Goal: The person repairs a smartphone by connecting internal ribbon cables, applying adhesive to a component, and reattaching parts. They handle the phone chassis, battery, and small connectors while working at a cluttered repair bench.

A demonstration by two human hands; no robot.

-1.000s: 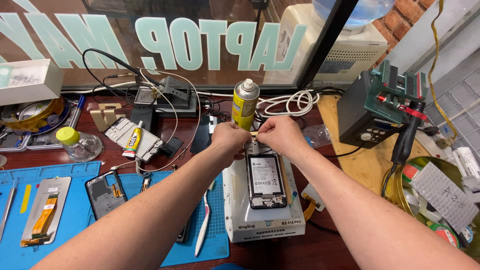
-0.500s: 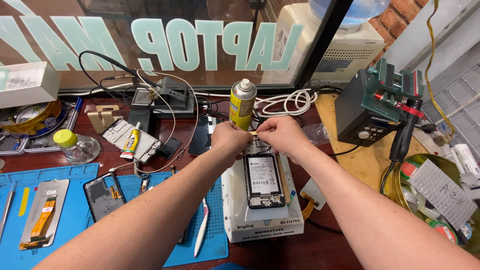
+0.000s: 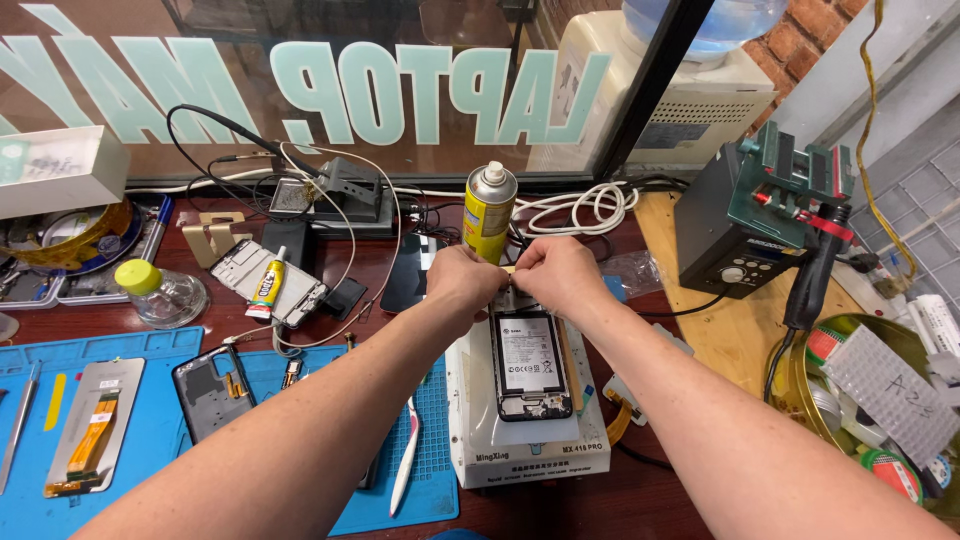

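An opened phone [image 3: 531, 366] with its battery showing lies on a white heating plate [image 3: 470, 420] in the middle of the bench. My left hand [image 3: 462, 283] and my right hand [image 3: 553, 272] meet at the phone's far end. Both pinch a small thin strip [image 3: 509, 269] between their fingertips. A yellow spray can [image 3: 488, 212] stands just behind the hands.
Blue work mats [image 3: 150, 430] lie at the left with a phone back cover [image 3: 208, 390], a metal plate with an orange flex cable [image 3: 92, 428] and a white tool [image 3: 407, 455]. A small glue tube [image 3: 268, 283] and a bottle [image 3: 160, 292] sit further back. A hot-air station [image 3: 745, 235] stands at the right.
Both hands stay at the phone's far end. The view has shifted slightly; the hands have barely moved.
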